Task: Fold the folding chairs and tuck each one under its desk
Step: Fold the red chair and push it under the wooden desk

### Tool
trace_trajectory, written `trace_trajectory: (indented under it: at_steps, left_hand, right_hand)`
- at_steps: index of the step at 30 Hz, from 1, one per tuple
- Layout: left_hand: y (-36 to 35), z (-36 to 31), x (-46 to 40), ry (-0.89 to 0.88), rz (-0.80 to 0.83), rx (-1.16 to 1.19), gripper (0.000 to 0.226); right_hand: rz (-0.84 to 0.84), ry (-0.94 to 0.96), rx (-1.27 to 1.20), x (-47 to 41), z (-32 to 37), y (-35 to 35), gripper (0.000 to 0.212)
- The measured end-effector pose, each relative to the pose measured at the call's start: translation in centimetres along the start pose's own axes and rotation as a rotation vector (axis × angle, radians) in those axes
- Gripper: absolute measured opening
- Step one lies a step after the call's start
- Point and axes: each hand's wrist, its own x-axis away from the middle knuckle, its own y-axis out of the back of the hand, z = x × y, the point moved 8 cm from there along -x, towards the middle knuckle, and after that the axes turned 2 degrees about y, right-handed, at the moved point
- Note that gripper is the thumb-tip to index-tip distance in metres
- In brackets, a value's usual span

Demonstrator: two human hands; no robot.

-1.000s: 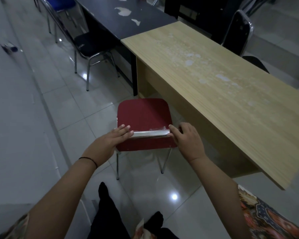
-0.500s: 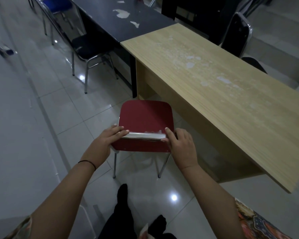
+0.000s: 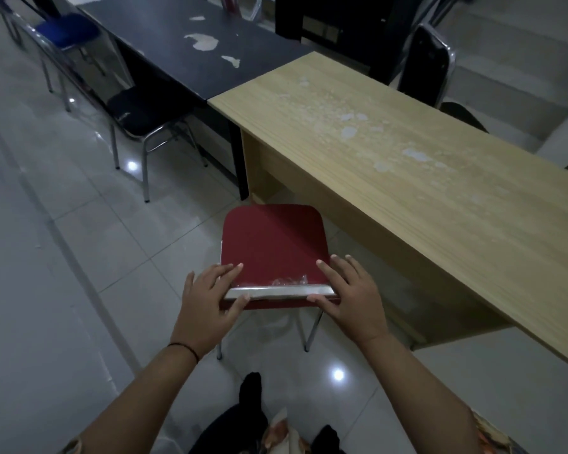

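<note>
Pale wood desk, red chair at its open side

Pale wood desk (image 3: 407, 165) fills the right half of the view, its long axis running from the far left to the near right. A black desk (image 3: 184, 37) abuts its far end, with a black chair (image 3: 138, 113) and a blue chair (image 3: 66, 29) alongside.

Red chair (image 3: 273, 247) stands on the tiled floor (image 3: 63, 240) just beside the pale desk's front edge, seat forward of the person, not yet under the top. The kneehole lies ahead and to the right of the chair. Judgement: the coming move is a push that way.

Chrome back rail (image 3: 276, 291) runs crosswise, nearest the person. Left hand (image 3: 210, 299) and right hand (image 3: 348, 296) sit at its two ends, equally near. Each hand is loosely closed on the rail: fingers spread over the top onto the red surface, thumbs hooked on the near side. Grip looks light, not clamped hard.
</note>
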Motion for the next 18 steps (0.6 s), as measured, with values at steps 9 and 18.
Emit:
trace_trajectory:
  at_steps: [9, 18]
  left_hand:
    - [-0.1, 0.4, -0.6, -0.124, -0.014, 0.012, 0.059]
    - [1.9, 5.2, -3.4, -0.103, 0.033, -0.127, 0.056]
  right_hand:
    - [-0.057, 0.024, 0.035, 0.0, 0.2, 0.3, 0.066]
    - [-0.098, -0.074, 0.093, -1.5, 4.5, -1.0, 0.066]
